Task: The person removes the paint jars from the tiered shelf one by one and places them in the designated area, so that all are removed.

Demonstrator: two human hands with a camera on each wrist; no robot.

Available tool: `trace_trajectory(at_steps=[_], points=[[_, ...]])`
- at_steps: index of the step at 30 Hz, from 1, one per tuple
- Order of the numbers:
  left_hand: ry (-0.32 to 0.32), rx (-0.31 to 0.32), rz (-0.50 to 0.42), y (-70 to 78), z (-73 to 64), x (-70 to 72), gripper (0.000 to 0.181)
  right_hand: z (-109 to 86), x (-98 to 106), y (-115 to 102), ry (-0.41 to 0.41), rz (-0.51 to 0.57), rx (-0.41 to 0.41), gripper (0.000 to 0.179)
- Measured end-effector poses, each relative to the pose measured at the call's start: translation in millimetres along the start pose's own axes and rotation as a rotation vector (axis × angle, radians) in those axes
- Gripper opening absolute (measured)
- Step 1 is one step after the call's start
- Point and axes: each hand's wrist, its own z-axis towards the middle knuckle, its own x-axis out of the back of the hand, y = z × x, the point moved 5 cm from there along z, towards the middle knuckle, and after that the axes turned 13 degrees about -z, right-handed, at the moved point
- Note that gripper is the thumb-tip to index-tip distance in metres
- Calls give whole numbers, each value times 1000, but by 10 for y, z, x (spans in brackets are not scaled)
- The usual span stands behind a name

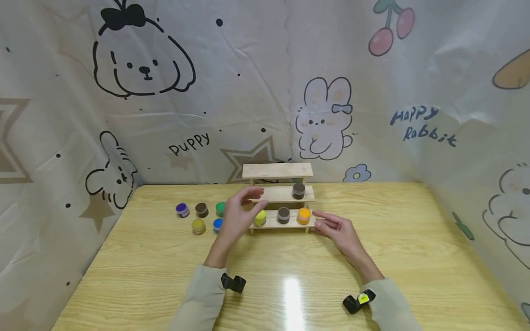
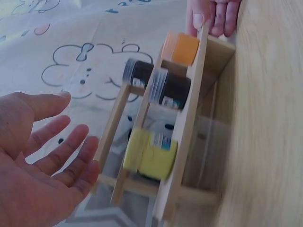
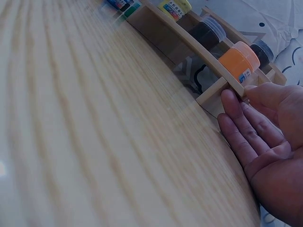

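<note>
A three-tier wooden display rack (image 1: 276,171) stands at the back of the table. On its lowest tier sit a yellow paint jar (image 2: 150,153), a dark paint jar (image 1: 283,215) and an orange paint jar (image 1: 304,216). Another dark jar (image 1: 298,191) is at the right of the middle tier. My left hand (image 1: 238,214) hovers at the rack's left side, fingers loosely spread, holding nothing. With thumb and fingertips, my right hand (image 3: 265,127) pinches the right end of the lowest tier, beside the orange jar.
Left of the rack, more jars stand on the table (image 1: 141,257): purple (image 1: 182,210), dark brown (image 1: 201,210), dull yellow (image 1: 198,226), green (image 1: 220,209) and blue (image 1: 217,225), the last partly behind my left hand. A printed cloth (image 1: 248,92) hangs behind.
</note>
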Motion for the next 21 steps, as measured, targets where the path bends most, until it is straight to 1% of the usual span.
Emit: trace_trajectory(at_steps=[4, 9, 12, 17, 21], points=[[-20, 4, -6, 23, 83, -146, 32, 9, 13, 4, -5, 12, 20, 43], [-38, 31, -9, 34, 165, -306, 31, 14, -1, 15, -20, 11, 54, 43], [-52, 37, 5, 31, 216, -401, 32, 9, -2, 15, -16, 4, 47, 43], [-88, 25, 31, 15, 333, -557, 36, 6, 4, 8, 1, -1, -1, 40], [-113, 49, 68, -22, 419, -670, 38, 8, 10, 17, 3, 3, -15, 39]])
